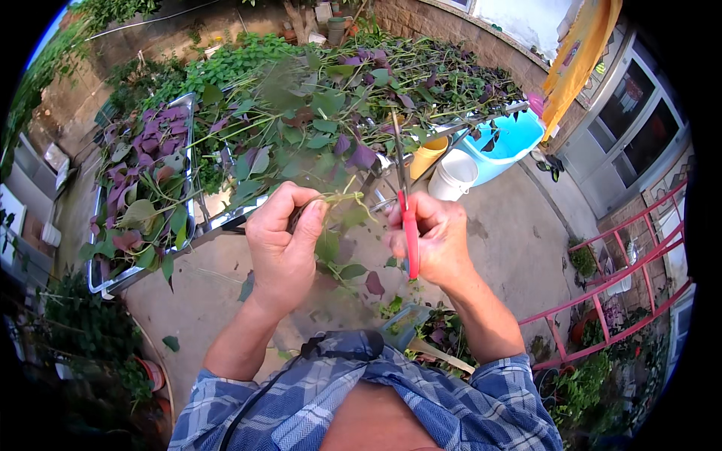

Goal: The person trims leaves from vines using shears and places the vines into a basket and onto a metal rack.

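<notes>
Between thumb and curled fingers my left hand [287,242] pinches a leafy vine stem [344,197], its pale end pointing to the right. Green and purplish leaves [352,272] hang below that hand. Red-handled scissors [411,237] are in my right hand [443,234], with their blades pointing away from me. The blades look nearly together, just right of the stem end and apart from it. Beyond both hands, a large heap of cut vines [327,113] with green and purple leaves covers a metal-framed table.
A metal-rimmed tray [192,169] of leaves stands at left. Under the table's right end are a white bucket [451,176], a yellow bucket [428,157] and a blue tub [510,141]. A red ladder [606,324] leans at right. Near my body lies a container [403,326] beside leaf cuttings.
</notes>
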